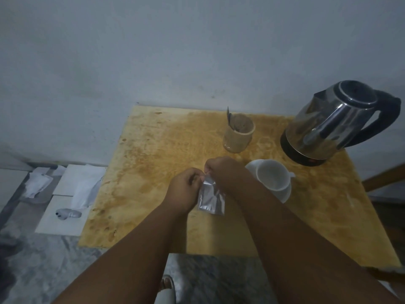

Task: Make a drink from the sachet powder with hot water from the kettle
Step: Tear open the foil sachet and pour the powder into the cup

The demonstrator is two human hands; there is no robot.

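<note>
Both of my hands pinch the top edge of a small silver sachet, which hangs above the middle of the wooden table. My left hand grips its top left corner and my right hand grips the top right. A white cup stands on a white saucer just right of my hands, and the cup looks empty. The steel kettle with a black handle sits on its base at the back right corner.
A clear glass with brownish contents and a spoon in it stands behind my hands. White tiles and crumpled papers lie on the floor to the left. A wall runs along the table's far edge. A wooden chair part shows at right.
</note>
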